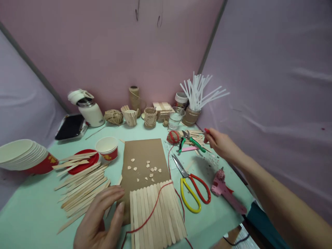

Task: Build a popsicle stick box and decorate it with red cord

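My left hand [101, 216] is at the left edge of a brown cardboard sheet [145, 148], fingers curved and apart, holding nothing I can see. Beside it lies a panel of craft sticks [155, 211], set side by side on the cardboard's lower part, with red yarn [150, 214] running across it. Several small pale wooden chips [148, 166] are scattered on the cardboard. My right hand [219, 140] reaches to the table's right side, fingers closed near the loose sticks. Something small and red shows at its fingertips; its kind is unclear.
Scissors [185, 173], green-handled pliers [192, 140] and a pink glue gun [225, 190] lie on the right. Loose craft sticks [85, 186], a red plate [90, 166] and stacked paper cups [28, 155] are on the left. Twine, a water cup [175, 121] and white glue sticks [197, 93] stand behind.
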Tool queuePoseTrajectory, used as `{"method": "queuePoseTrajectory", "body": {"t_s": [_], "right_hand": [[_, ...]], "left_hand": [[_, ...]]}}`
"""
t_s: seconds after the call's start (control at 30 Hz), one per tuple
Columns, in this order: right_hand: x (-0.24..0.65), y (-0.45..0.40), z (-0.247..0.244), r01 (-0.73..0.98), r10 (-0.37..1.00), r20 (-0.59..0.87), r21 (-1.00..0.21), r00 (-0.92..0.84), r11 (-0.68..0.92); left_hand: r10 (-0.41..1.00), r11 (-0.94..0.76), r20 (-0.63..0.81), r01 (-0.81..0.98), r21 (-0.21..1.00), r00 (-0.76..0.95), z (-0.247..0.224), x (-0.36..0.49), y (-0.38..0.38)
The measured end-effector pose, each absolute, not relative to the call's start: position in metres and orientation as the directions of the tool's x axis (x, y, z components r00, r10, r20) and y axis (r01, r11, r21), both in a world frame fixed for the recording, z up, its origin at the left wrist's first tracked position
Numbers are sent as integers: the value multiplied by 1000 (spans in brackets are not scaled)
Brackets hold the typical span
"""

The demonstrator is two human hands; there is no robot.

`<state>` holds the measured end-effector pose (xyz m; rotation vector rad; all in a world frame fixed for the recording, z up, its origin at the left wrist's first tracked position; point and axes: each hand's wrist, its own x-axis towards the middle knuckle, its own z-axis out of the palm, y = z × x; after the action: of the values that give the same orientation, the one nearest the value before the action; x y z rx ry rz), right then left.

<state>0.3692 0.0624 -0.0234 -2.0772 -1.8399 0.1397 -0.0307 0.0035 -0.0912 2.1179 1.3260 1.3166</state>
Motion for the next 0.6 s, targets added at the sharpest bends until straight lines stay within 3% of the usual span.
{"method": "queuePoseTrajectory", "body": {"t_s": [0.23, 0.4, 0.6], "right_hand": [[361, 86, -51, 992, 982, -158, 67, -100, 111], [319, 97, -47, 986, 976, -151, 41, -156, 164], [264, 141, -47, 967, 955, -214, 103, -207, 232]], "left_hand": [[664, -741, 672, 406, 535, 327, -88, -34, 1], [633, -766, 689, 413, 493, 352, -88, -33, 1], [609, -780, 690, 451, 434, 390, -87, -30, 1]]}}
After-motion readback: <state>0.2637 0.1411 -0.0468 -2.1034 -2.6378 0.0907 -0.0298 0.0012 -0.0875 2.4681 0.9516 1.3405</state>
